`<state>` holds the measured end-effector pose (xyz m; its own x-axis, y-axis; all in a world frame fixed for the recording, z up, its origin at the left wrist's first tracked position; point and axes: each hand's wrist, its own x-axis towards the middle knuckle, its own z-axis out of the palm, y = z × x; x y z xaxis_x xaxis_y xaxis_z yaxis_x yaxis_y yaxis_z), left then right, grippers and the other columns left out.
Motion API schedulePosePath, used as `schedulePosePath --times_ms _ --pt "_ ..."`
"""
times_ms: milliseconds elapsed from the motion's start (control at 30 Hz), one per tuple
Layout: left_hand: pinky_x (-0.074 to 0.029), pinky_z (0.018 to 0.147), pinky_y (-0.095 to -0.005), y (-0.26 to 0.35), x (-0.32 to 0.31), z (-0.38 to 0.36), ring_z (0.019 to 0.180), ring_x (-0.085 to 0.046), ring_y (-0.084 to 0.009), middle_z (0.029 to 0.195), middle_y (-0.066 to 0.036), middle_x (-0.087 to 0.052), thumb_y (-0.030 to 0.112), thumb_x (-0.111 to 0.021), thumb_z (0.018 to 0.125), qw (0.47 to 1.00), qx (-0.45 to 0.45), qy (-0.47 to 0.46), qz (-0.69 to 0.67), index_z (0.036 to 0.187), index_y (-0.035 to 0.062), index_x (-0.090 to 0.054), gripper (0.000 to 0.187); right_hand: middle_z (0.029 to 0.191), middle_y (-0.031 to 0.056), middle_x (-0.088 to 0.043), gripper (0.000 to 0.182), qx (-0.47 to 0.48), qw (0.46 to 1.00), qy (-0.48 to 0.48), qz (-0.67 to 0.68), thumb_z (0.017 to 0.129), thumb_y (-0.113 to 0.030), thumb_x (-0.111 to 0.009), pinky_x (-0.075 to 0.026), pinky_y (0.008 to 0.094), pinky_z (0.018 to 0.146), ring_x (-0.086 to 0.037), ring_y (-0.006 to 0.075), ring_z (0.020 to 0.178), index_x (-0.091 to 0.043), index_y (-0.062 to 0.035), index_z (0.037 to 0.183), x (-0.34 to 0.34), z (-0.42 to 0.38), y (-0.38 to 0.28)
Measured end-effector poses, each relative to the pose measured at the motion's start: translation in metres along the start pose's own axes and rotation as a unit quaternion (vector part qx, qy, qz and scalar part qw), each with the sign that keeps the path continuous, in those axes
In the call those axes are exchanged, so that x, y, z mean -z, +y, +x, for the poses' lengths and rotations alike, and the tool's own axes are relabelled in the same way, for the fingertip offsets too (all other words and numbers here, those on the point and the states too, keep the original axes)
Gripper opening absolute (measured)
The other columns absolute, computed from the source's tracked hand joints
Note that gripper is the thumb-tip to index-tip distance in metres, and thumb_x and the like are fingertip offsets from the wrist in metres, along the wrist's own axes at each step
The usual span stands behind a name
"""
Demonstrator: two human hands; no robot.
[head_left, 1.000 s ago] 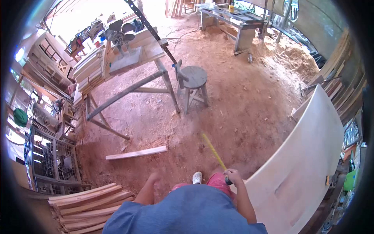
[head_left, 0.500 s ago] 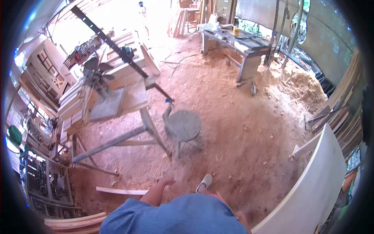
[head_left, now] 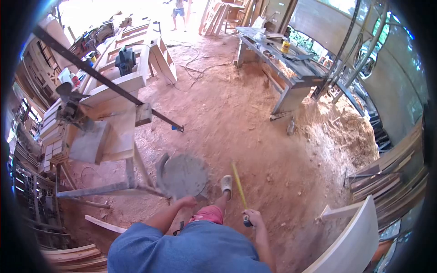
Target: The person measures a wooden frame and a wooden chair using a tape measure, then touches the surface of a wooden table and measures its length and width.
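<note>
My right hand (head_left: 253, 218) is closed around a tape measure (head_left: 247, 221) with a dark case. Its yellow blade (head_left: 238, 184) is drawn out and points forward over the dusty floor. My left hand (head_left: 187, 202) hangs in front of my body, fingers curled in, with nothing visible in it. It is nearest to a round grey stool (head_left: 184, 176), whose seat lies just beyond it.
On the left stands a wooden workbench (head_left: 119, 141) with a long dark bar (head_left: 91, 70) jutting out. A curved pale panel (head_left: 348, 241) leans at right, near stacked boards (head_left: 387, 182). Further back are a long table (head_left: 298, 68), a sawdust heap (head_left: 337, 123) and another person (head_left: 178, 13).
I have moved forward, and the stool and workbench are closer. My right hand has come into fuller view with the tape measure and its extended blade. The distant person shows more.
</note>
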<state>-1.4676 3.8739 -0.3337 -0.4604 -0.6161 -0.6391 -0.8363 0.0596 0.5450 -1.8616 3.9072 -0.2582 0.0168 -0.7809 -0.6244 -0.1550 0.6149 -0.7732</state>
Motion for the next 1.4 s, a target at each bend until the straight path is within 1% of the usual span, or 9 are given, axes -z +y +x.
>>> schedulePosePath --times_ms 67,167,367,633,800,933,1200,1300,1400 --pt "-0.053 0.067 -0.0303 0.031 0.050 0.039 0.073 -0.066 -0.0154 0.085 -0.006 -0.071 0.036 -0.058 0.092 0.963 0.051 0.044 -0.259 0.099 0.0036 -0.070 0.035 0.068 0.0002 -0.062 0.018 0.018 0.999 -0.032 -0.038 0.085 -0.019 -0.062 -0.045 0.0261 0.056 -0.055 0.0078 0.062 -0.072 -0.0052 0.082 -0.008 0.037 -0.070" --pt "-0.052 0.073 -0.0295 0.082 0.137 0.091 0.080 -0.065 -0.0142 0.091 -0.006 -0.070 0.034 -0.060 0.091 0.941 -0.056 0.041 -0.332 0.111 0.0039 -0.067 0.037 0.072 0.0037 -0.065 0.023 0.044 0.986 -0.054 -0.154 0.085 -0.023 -0.060 -0.047 0.0284 0.061 -0.058 0.0108 0.065 -0.072 -0.0045 0.082 -0.007 0.107 -0.152" --pt "-0.050 0.078 -0.0311 0.160 0.266 0.159 0.081 -0.063 -0.0141 0.097 -0.004 -0.069 0.038 -0.054 0.093 0.838 -0.021 0.050 -0.544 0.098 0.0062 -0.069 0.036 0.078 0.0086 -0.069 0.026 0.056 0.937 -0.133 -0.317 0.085 -0.026 -0.059 -0.049 0.0305 0.068 -0.062 0.0144 0.072 -0.073 -0.0040 0.085 0.032 0.194 -0.282" --pt "-0.051 0.067 -0.0316 0.178 0.366 0.224 0.068 -0.065 -0.0156 0.079 -0.008 -0.070 0.042 -0.052 0.094 0.827 -0.021 0.141 -0.544 0.093 0.0025 -0.071 0.044 0.076 0.0064 -0.068 0.025 0.036 0.934 -0.193 -0.299 0.085 -0.024 -0.059 -0.049 0.0296 0.066 -0.061 0.0138 0.070 -0.072 -0.0033 0.091 0.029 0.304 -0.356" --pt "-0.049 0.059 -0.0320 0.149 0.441 0.280 0.061 -0.063 -0.0164 0.068 -0.008 -0.067 0.039 -0.055 0.093 0.805 0.062 0.307 -0.504 0.078 0.0012 -0.071 0.043 0.072 0.0045 -0.066 0.022 0.049 0.944 -0.205 -0.255 0.083 -0.022 -0.063 -0.048 0.0284 0.061 -0.058 0.0123 0.065 -0.072 -0.0026 0.090 0.032 0.390 -0.396" --pt "-0.045 0.051 -0.0344 0.084 0.529 0.334 0.051 -0.056 -0.0164 0.060 -0.008 -0.063 0.039 -0.060 0.090 0.674 0.136 0.467 -0.557 0.072 0.0009 -0.069 0.043 0.068 0.0031 -0.064 0.021 0.094 0.940 -0.188 -0.269 0.081 -0.022 -0.067 -0.047 0.0279 0.059 -0.056 0.0109 0.062 -0.071 -0.0019 0.085 0.098 0.484 -0.398" --pt "-0.040 0.050 -0.0333 -0.072 0.715 0.317 0.051 -0.052 -0.0157 0.055 -0.007 -0.058 0.036 -0.060 0.090 0.452 0.242 0.737 -0.441 0.066 0.0029 -0.067 0.042 0.074 0.0002 -0.067 0.024 -0.109 0.927 -0.220 -0.282 0.087 -0.028 -0.067 -0.048 0.0265 0.058 -0.058 0.0086 0.063 -0.072 -0.0045 0.087 0.256 0.617 -0.452" --pt "-0.041 0.050 -0.0322 -0.096 0.744 0.318 0.050 -0.053 -0.0157 0.058 -0.007 -0.060 0.036 -0.058 0.092 0.488 0.298 0.717 -0.398 0.070 0.0015 -0.067 0.041 0.076 0.0006 -0.068 0.026 -0.118 0.897 -0.232 -0.358 0.088 -0.028 -0.066 -0.048 0.0255 0.059 -0.059 0.0088 0.065 -0.072 -0.0029 0.088 0.267 0.665 -0.496" --pt "-0.044 0.051 -0.0313 -0.087 0.775 0.340 0.052 -0.057 -0.0151 0.058 -0.007 -0.060 0.035 -0.057 0.093 0.492 0.271 0.634 -0.531 0.075 -0.0004 -0.067 0.041 0.076 0.0007 -0.068 0.027 -0.095 0.887 -0.255 -0.373 0.088 -0.029 -0.066 -0.048 0.0251 0.061 -0.060 0.0089 0.067 -0.071 -0.0023 0.088 0.239 0.712 -0.570"
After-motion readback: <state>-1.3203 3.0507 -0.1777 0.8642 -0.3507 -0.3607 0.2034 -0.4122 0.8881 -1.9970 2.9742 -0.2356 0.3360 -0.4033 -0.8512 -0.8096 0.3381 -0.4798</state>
